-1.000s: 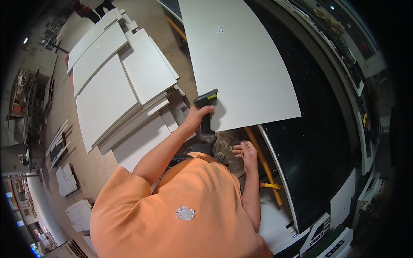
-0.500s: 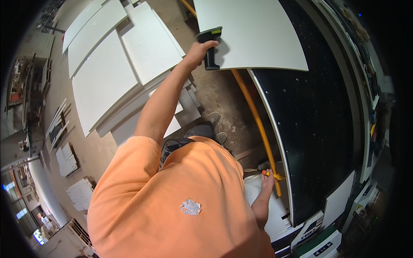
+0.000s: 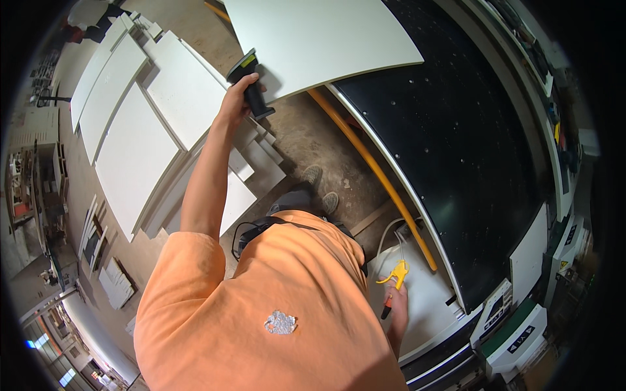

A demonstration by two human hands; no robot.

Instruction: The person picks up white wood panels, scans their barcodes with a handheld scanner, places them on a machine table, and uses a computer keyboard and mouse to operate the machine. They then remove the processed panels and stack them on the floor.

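Note:
My left hand (image 3: 233,99) is closed round a black handheld barcode scanner (image 3: 253,85), beside the near left corner of a large white panel (image 3: 319,39). That panel lies over the far part of a black machine bed (image 3: 450,156) and juts past its left edge. Lower right, my right hand (image 3: 399,305) grips a yellow air blow gun (image 3: 396,272) with an orange-red and black tip. Its hose (image 3: 383,233) runs up from it. A white surface (image 3: 427,319) lies below that hand.
Stacked white panels (image 3: 130,156) stand on my left. An orange rail (image 3: 378,173) runs along the bed's edge, above the concrete floor (image 3: 306,130). White machine housings (image 3: 518,339) with labels stand at the lower right. Upper left, a person (image 3: 91,19) is partly visible.
My view has shifted, and the panel and scanner sit further left in it. The scanner has tilted. My right hand has turned the blow gun and moved away from the orange rail's end.

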